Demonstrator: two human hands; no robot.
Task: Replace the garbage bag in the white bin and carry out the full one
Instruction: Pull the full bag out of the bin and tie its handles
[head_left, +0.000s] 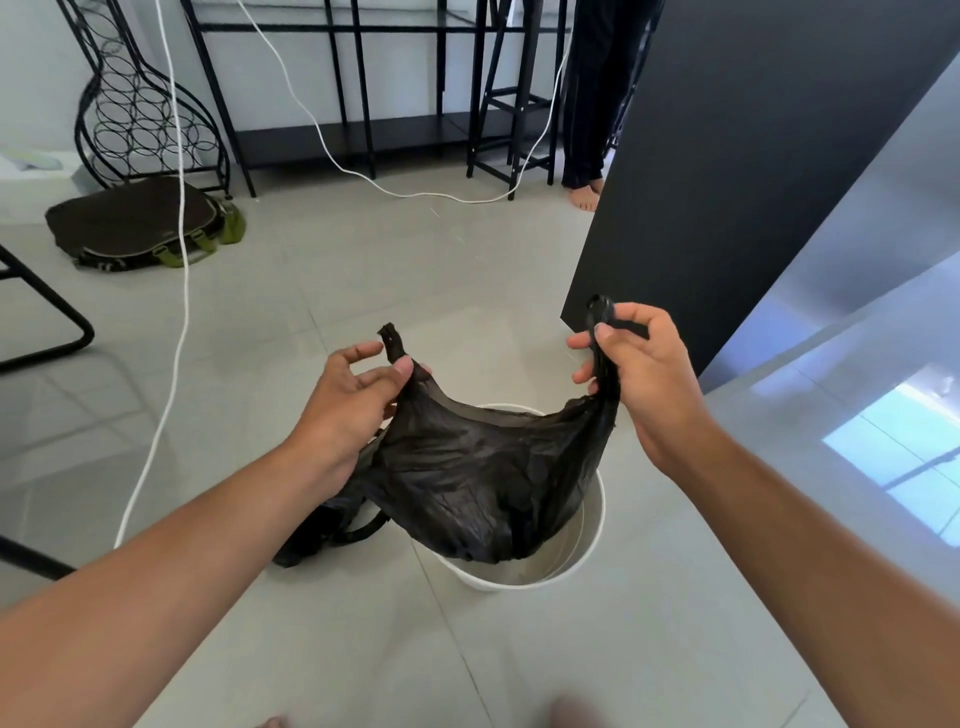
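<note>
A person stands over a white bin (587, 525) on the grey tiled floor (415, 270), both bare forearms reaching into view from the near edge. Between the hands hangs a black garbage bag (478, 467), spread open and sagging in the middle, its lower part dipping inside the bin's rim. The left hand (353, 395) pinches the bag's left handle between thumb and fingers, the tip of the handle sticking up above the thumb. The right hand (639, 374) has its fingers closed on the right handle, which is bunched into a strand with a small loop rising above the index finger. Both handles are held above the bin, the right one slightly higher and farther away.

On the floor touching the bin's left side lies a second heap of black plastic (322, 525), partly hidden under the left wrist; whether it is a full bag cannot be told.

A white cable (176, 291) runs down the left of the scene from far to near. Far left sits a dark flat bag with green straps (140, 223), in front of a black wire wine rack (140, 109). Black metal shelving (363, 93) lines the far wall. A dark panel (727, 171) stands at the right, and beside it a bare foot (584, 196) of another person shows.
</note>
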